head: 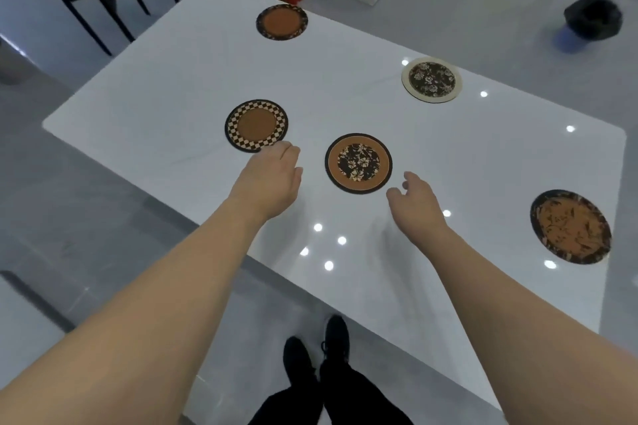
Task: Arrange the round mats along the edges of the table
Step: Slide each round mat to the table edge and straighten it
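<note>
The scene is seen from one head-worn wide-angle camera, aimed forward and steeply down over the white table (165, 79) from close above.

Bare worktop (165, 86) lies wide open left of checkered mat (256, 125) & betw. it and far mat (281, 22). Nearer than checkered mat, floral mat (358, 163) blocks mid lane; cream-rimmed mat (431, 79) & edge mat (570, 226) sit right of it.
</note>
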{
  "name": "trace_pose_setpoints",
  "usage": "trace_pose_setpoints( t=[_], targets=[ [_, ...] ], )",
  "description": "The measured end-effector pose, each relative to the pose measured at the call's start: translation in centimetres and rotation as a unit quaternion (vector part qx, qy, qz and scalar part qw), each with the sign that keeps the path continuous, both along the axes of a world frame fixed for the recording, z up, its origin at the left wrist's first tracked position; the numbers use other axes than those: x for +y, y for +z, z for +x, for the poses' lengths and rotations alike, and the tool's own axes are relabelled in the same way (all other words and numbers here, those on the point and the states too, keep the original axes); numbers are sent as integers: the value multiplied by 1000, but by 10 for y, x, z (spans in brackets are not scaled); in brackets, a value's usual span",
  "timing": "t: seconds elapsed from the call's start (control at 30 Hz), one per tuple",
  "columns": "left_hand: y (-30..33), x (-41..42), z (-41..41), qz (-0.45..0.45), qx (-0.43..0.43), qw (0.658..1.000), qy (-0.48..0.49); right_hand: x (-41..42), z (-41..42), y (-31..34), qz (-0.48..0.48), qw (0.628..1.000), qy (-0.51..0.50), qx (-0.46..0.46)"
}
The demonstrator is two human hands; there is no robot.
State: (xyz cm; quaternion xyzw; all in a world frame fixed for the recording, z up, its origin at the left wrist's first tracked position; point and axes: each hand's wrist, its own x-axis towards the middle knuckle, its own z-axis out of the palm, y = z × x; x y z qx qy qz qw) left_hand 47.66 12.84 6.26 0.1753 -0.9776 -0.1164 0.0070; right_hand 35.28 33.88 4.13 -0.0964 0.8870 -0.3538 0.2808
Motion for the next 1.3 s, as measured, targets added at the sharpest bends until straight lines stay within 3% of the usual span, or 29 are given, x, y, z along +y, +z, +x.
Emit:
trace_pose_setpoints(
  t=[0.13, 0.37, 0.53, 0.67, 0.9, 1.17, 1.3],
  targets=[
    [-31, -20, -23, 20, -26, 999, -4, -26, -30, -27, -2, 999, -36, 1],
    [-106, -39, -114, 104, -63, 993, -8, -59, -73, -112, 65, 978, -42, 194],
    [-158, -34, -156, 51, -24, 998, -16, -61, -80, -154, 157, 946, -32, 281],
    [-175, -23, -152, 12, 36, 999, 8, -62, -82, -159, 126, 950, -43, 282],
    [-175, -29, -153, 79, 62, 995, -14, -61, -82, -160, 99, 943, -43, 315],
    [-177, -28, -154, 65, 68, 996, -4, -61, -82, -162, 138, 942, -26, 304],
    [-176, -26, -155, 73, 91, 993, 2, -60, -83, -161, 90, 953, -52, 286]
  ],
)
